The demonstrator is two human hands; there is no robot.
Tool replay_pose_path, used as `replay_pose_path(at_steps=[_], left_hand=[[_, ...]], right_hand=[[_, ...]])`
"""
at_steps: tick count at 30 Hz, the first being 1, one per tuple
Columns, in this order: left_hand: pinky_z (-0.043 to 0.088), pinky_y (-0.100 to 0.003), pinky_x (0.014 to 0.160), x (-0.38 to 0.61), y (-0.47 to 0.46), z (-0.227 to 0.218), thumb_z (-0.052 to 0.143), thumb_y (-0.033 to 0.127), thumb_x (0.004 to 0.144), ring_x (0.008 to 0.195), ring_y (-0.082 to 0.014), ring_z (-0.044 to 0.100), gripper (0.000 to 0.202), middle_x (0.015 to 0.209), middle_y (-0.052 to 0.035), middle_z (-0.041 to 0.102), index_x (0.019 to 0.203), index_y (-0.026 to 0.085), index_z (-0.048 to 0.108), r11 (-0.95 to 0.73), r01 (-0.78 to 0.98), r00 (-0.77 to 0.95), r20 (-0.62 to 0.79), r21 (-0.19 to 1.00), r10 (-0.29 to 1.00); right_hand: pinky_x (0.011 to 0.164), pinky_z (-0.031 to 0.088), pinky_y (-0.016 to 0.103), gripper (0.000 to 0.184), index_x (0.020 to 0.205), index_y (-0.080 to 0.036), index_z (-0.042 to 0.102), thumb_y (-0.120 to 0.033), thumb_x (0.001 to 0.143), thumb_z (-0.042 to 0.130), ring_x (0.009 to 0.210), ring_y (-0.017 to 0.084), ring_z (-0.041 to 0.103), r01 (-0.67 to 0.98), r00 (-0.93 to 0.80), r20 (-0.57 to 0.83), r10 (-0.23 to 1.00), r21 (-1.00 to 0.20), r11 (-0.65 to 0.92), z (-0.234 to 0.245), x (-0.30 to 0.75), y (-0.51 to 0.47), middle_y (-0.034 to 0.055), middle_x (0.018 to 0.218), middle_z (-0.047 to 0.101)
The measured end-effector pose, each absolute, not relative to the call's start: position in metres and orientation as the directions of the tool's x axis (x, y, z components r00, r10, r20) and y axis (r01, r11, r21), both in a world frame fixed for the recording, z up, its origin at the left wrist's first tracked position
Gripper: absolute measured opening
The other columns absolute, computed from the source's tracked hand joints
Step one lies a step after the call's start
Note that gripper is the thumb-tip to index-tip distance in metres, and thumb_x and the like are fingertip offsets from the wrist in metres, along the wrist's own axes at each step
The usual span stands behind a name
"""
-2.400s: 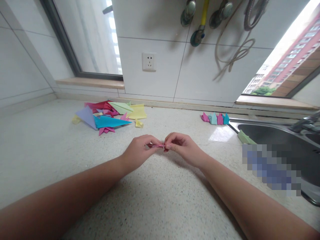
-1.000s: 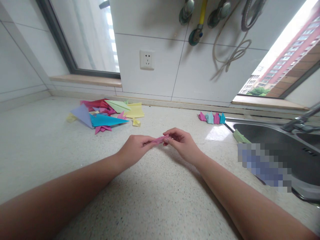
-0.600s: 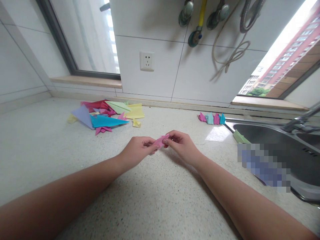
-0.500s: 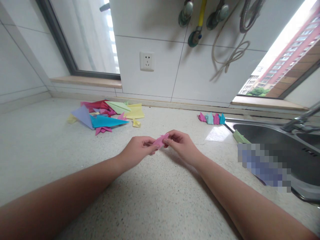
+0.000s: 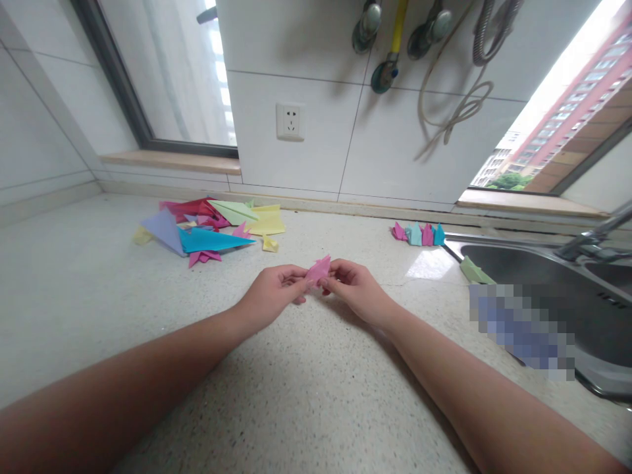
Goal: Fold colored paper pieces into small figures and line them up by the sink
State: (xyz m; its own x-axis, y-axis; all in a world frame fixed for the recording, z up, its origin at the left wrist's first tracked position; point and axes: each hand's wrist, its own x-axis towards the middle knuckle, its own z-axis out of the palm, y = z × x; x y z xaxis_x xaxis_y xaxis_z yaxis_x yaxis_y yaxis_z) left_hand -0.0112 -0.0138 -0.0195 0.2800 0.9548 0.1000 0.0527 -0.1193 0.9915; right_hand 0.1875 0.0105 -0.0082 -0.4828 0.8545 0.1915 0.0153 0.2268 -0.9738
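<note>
A small folded pink paper piece (image 5: 318, 268) stands up between my two hands above the speckled countertop (image 5: 306, 395). My left hand (image 5: 273, 295) pinches its left lower edge with closed fingers. My right hand (image 5: 356, 288) pinches its right edge, fingers curled. The piece points upward, tilted a little to the right. Both forearms reach in from the bottom of the view.
A heap of coloured paper sheets and folded bits (image 5: 207, 227) lies at the back left. A row of small folded pieces (image 5: 419, 234) sits by the sink (image 5: 543, 276) on the right. A green folded piece (image 5: 474, 270) rests on the sink's rim. A wall socket (image 5: 289, 121) is behind.
The pink piece has turned from lying flat between my fingers to standing upright. Both hands stayed in nearly the same place, still pinching it.
</note>
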Motion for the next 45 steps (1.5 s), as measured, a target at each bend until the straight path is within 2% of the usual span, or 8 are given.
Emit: replay_pose_path(at_steps=[8,14,22,26,32,38,45], left_hand=[[0.055,-0.028,0.066,-0.011,-0.012,-0.022,0.072,0.031,0.080,0.083,-0.0174,0.068,0.030,0.099,-0.0094,0.073,0.105,0.016,0.067,-0.139,-0.031,0.267,0.142,0.990,0.953],[0.057,-0.032,0.071,-0.011,-0.011,-0.021,0.073,0.032,0.079,0.082,-0.0173,0.068,0.029,0.094,-0.0079,0.072,0.101,0.015,0.067,-0.120,-0.050,0.229,0.128,0.992,0.965],[0.058,-0.033,0.073,-0.010,-0.011,-0.019,0.074,0.034,0.078,0.083,-0.0177,0.068,0.032,0.095,-0.0086,0.072,0.102,0.015,0.066,-0.107,-0.042,0.239,0.114,0.993,0.964],[0.057,-0.033,0.072,-0.011,-0.010,-0.023,0.074,0.034,0.078,0.083,-0.0176,0.069,0.034,0.096,-0.0084,0.072,0.104,0.015,0.065,-0.103,-0.052,0.240,0.112,0.993,0.964],[0.057,-0.031,0.069,-0.012,-0.009,-0.026,0.075,0.033,0.078,0.075,-0.0166,0.069,0.039,0.084,-0.0038,0.071,0.110,0.018,0.057,-0.094,-0.090,0.228,0.112,0.991,0.967],[0.057,-0.030,0.068,-0.013,-0.007,-0.025,0.076,0.033,0.077,0.073,-0.0159,0.069,0.030,0.082,-0.0032,0.071,0.089,0.018,0.053,-0.112,-0.078,0.177,0.124,0.991,0.976],[0.054,-0.030,0.071,-0.015,-0.007,-0.024,0.076,0.034,0.075,0.073,-0.0148,0.068,0.025,0.079,-0.0029,0.069,0.083,0.016,0.061,-0.156,-0.035,0.165,0.159,0.987,0.973]], right_hand=[[0.069,0.052,0.030,0.031,0.101,-0.019,0.059,-0.031,0.077,0.075,0.074,0.013,0.062,-0.028,-0.437,0.202,0.877,-0.977,0.211,-0.016,0.189,0.016,0.0026,0.085,0.065],[0.064,0.052,0.028,0.029,0.093,-0.019,0.054,-0.034,0.078,0.075,0.069,0.011,0.059,0.030,-0.438,0.211,0.874,-0.968,0.249,-0.019,0.190,0.015,0.0010,0.085,0.061],[0.066,0.050,0.029,0.022,0.088,-0.018,0.056,-0.035,0.082,0.070,0.067,0.012,0.060,0.115,-0.433,0.233,0.871,-0.944,0.310,-0.021,0.193,0.016,0.0008,0.081,0.062],[0.067,0.049,0.030,0.021,0.087,-0.019,0.057,-0.035,0.082,0.070,0.068,0.012,0.061,0.083,-0.423,0.261,0.868,-0.942,0.324,-0.019,0.193,0.016,0.0010,0.081,0.063],[0.066,0.048,0.030,0.020,0.083,-0.018,0.059,-0.034,0.081,0.070,0.066,0.013,0.060,0.078,-0.374,0.275,0.886,-0.942,0.326,-0.014,0.192,0.016,0.0013,0.075,0.064],[0.066,0.049,0.030,0.023,0.085,-0.019,0.060,-0.036,0.079,0.073,0.067,0.013,0.061,0.071,-0.388,0.266,0.882,-0.946,0.316,-0.018,0.193,0.017,0.0011,0.077,0.064],[0.066,0.049,0.029,0.023,0.088,-0.018,0.060,-0.036,0.079,0.073,0.070,0.013,0.061,0.073,-0.421,0.274,0.865,-0.940,0.333,-0.019,0.194,0.016,0.0018,0.079,0.064]])
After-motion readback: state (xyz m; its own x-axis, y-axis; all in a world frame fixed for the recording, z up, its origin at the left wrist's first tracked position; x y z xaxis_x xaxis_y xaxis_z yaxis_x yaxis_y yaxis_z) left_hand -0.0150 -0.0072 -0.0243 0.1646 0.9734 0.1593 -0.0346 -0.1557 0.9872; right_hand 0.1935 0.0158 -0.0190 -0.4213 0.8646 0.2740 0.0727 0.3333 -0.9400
